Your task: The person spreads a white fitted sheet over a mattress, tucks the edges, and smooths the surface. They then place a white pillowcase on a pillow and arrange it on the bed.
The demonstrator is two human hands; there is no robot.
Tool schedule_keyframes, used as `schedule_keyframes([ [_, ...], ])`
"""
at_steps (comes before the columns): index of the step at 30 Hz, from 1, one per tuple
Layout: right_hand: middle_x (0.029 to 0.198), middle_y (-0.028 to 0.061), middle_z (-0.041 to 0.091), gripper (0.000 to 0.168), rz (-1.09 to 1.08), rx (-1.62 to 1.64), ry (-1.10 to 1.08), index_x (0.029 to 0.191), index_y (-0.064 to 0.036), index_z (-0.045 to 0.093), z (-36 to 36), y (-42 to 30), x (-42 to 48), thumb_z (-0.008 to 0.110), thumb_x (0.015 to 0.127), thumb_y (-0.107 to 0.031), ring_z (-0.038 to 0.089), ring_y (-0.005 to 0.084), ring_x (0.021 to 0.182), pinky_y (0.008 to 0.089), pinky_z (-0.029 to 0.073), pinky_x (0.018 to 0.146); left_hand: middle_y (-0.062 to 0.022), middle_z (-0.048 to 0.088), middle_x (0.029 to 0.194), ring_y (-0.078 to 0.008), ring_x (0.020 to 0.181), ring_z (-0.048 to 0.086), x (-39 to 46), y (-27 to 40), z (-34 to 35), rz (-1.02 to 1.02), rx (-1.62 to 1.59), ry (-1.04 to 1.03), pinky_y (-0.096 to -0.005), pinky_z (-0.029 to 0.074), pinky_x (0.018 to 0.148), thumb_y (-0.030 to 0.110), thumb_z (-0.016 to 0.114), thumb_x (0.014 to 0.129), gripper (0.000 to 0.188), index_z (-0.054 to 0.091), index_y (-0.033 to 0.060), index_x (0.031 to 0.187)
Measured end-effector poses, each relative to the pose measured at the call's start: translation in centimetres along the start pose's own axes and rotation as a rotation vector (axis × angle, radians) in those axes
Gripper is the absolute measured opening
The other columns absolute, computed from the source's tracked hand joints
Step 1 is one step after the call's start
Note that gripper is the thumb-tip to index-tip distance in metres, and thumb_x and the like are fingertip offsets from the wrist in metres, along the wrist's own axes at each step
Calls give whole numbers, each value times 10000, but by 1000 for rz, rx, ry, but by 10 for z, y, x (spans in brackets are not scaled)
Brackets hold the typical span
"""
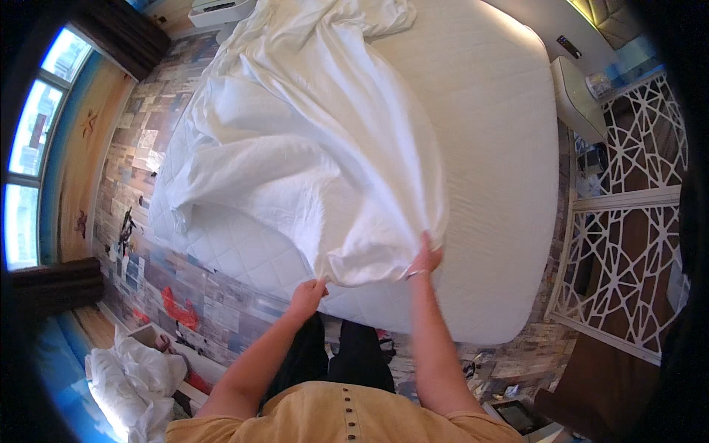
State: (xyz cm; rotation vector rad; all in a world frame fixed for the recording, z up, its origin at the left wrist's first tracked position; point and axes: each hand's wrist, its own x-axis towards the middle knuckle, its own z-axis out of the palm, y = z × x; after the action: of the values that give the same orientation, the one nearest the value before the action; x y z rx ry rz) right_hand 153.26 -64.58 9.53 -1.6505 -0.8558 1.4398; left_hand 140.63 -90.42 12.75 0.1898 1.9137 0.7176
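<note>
A white cloth sheet (299,149) lies rumpled across the left and middle part of a white mattress (498,166). Its near edge is lifted between my two hands. My left hand (309,298) pinches the edge near the mattress's front side. Farther right and a little higher, my right hand (426,259) grips a gathered part of the same sheet, with a thin band around the wrist. Folds fan out from the right hand towards the far end. Quilted mattress surface shows at the left of the sheet.
Bundled white fabric (133,382) rests on a low white unit (205,368) at the lower left. Red items (180,310) lie on the patterned floor (221,304). A white lattice screen (620,249) and a nightstand (576,99) stand on the right. Windows (33,138) line the left wall.
</note>
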Motion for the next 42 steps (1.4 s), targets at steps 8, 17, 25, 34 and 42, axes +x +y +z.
schedule_keyframes([
  [8, 943, 33, 618, 386, -131, -83, -675, 1063, -5, 578, -73, 114, -152, 596, 855, -330, 570, 125, 845, 294, 459, 712, -219, 558, 944, -401, 929, 522, -8, 65, 87, 696, 382, 346, -421, 438, 797, 173, 557, 803, 238, 576, -5, 960],
  [17, 988, 65, 629, 483, 713, 458, -688, 1090, -81, 587, -54, 44, -69, 505, 850, -492, 556, 227, 970, 338, 449, 848, -44, 606, 854, -121, 797, 520, -60, 64, 65, 382, -359, -218, -281, 430, 754, 134, 475, 836, 248, 609, -15, 983],
  [25, 954, 157, 632, 356, 71, 161, -188, 958, 84, 607, -46, -35, -65, 636, 807, -237, 608, 221, 834, 336, 479, 739, -197, 548, 880, -383, 862, 525, -73, 70, 100, 783, 287, 596, -410, 436, 781, 149, 589, 799, 239, 573, -54, 926],
  [34, 1074, 62, 578, 351, 190, -165, -864, 1139, -16, 551, -264, -8, -12, 578, 875, -246, 553, 125, 896, 278, 453, 737, -232, 570, 876, -361, 883, 531, -43, 122, 292, 429, -117, 279, -388, 428, 779, 145, 494, 823, 207, 568, -7, 941],
  [42, 1218, 61, 520, 643, 645, 202, -1087, 1288, -60, 431, -186, -87, 87, 417, 876, -554, 489, 157, 1086, 266, 381, 910, -74, 552, 718, -139, 722, 501, -97, 151, 319, 496, -118, -115, -312, 430, 689, 124, 424, 834, 228, 577, -22, 920],
])
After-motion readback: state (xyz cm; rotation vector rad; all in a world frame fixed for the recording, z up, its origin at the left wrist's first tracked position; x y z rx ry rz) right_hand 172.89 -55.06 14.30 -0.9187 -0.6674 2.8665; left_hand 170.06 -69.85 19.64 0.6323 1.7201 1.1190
